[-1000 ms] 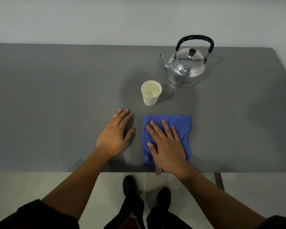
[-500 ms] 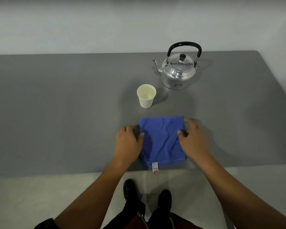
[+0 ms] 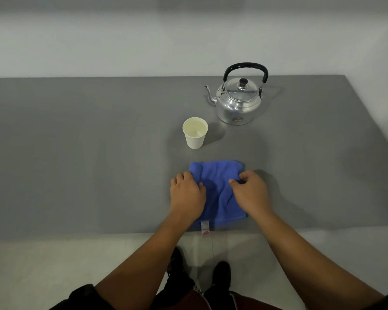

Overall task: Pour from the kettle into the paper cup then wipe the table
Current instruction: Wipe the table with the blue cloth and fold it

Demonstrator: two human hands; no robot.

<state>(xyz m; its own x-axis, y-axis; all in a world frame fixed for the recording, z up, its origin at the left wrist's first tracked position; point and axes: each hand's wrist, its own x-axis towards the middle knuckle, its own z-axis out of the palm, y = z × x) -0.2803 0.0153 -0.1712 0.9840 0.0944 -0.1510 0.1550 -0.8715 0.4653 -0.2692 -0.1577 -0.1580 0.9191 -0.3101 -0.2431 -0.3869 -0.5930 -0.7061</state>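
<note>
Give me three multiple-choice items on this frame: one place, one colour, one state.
1. The paper cup stands where?
A. between kettle and cloth
B. on the cloth
C. behind the kettle

2. Cloth colour?
A. white
B. blue
C. red

3. The kettle is:
A. tipped over the cup
B. lifted
C. upright on the table, unheld

Answers: 1 A, cup sits nearer than the kettle, beyond the cloth. 2 B, plainly blue. 3 C, the left hand and right hand are both at the cloth.
</note>
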